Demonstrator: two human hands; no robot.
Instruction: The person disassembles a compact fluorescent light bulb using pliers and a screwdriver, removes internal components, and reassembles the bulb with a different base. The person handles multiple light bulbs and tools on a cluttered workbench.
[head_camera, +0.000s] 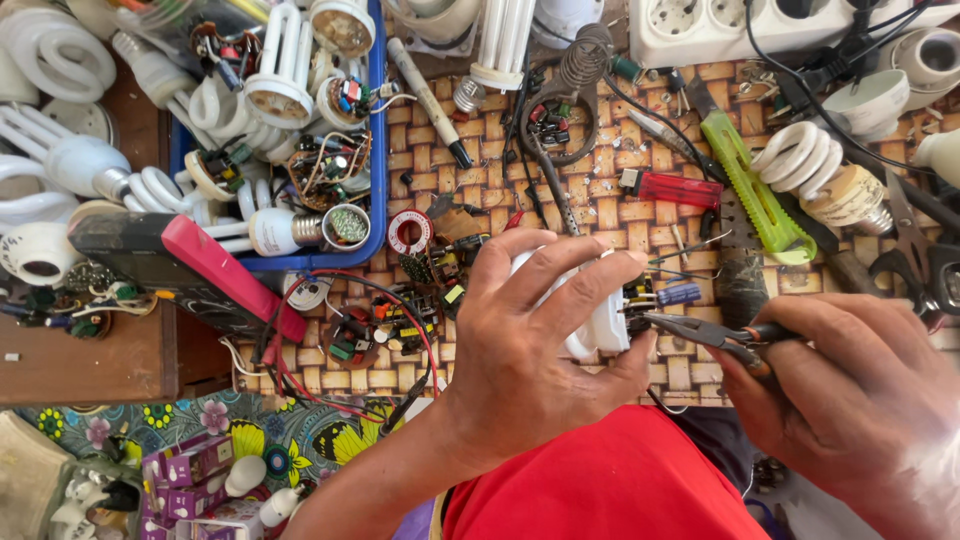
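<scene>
My left hand (535, 335) is closed around a white lamp base (603, 325) whose small circuit board (650, 295), with a blue capacitor, sticks out to the right. My right hand (860, 400) grips thin needle-nose pliers (700, 332) by their handles. The plier tips touch the circuit board at the lamp base's right end. Both hands hover over a woven-pattern work surface (620, 215), above my red shirt.
A blue tray (378, 150) at the upper left is piled with spiral lamps and circuit boards. A multimeter (190, 270), solder reel (409, 232), red lighter (668, 187), green utility knife (755, 180), white power strip (720, 25) and loose boards (370, 335) crowd the surface.
</scene>
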